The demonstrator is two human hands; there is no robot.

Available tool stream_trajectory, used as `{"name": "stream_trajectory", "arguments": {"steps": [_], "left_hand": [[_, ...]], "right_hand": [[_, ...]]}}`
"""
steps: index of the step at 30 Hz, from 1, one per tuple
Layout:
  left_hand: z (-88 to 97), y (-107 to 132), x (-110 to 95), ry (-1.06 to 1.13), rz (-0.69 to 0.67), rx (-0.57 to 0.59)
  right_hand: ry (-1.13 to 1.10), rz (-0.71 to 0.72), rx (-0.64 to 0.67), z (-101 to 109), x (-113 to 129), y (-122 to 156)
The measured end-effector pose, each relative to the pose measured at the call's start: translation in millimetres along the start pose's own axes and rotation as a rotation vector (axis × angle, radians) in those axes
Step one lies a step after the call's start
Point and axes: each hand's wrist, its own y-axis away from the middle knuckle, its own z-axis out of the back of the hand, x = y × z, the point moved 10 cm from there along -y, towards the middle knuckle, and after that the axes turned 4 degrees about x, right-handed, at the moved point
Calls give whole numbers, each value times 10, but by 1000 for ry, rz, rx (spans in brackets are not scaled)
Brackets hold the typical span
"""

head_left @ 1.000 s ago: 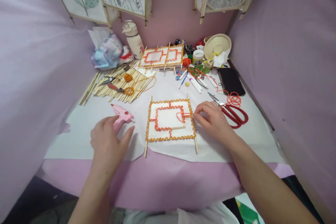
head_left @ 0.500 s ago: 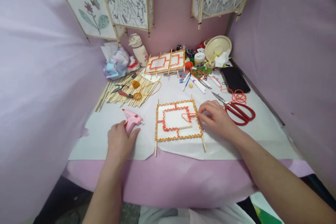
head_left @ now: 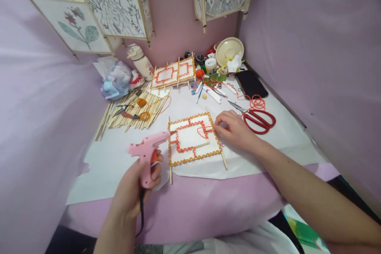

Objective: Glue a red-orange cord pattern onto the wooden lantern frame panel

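1. Frame (head_left: pixel 193 139) is lying flat on white paper (head_left: pixel 268 147) at the table's near edge: white panel on sticks, orange wavy cord border, red cord maze inside.
2. Left hand (head_left: pixel 135 184) is gripping a pink glue gun (head_left: pixel 148 151), fingers clamped on its handle, nozzle pointing at the frame's left edge.
3. Right hand (head_left: pixel 235 129) is pinching the red cord at the frame's right edge; fingertips are hiding the contact.
4. Red scissors (head_left: pixel 258 119) are lying just right; stick pile (head_left: pixel 133 109) behind left.

No readable text, label, brand or number is seen anywhere: none on the tools, bottles, markers or the painted panels, which carry drawings only.
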Motion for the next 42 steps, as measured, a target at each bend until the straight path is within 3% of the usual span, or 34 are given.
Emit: {"name": "stream_trajectory", "arguments": {"steps": [3, 9, 13, 23, 42], "left_hand": [[-355, -10, 221, -86, 73, 162], [-594, -46, 349, -489, 4, 95], [-723, -17, 380, -597, -10, 92], [-701, 9, 589, -579, -9, 77], [-721, 19, 506, -733, -40, 10]], "right_hand": [[-6, -9, 17, -25, -3, 0], [3, -1, 35, -65, 1, 7], [-3, 0, 34, -70, -3, 9], [5, 9, 19, -64, -21, 9], [32, -2, 35, -63, -3, 11]]}}
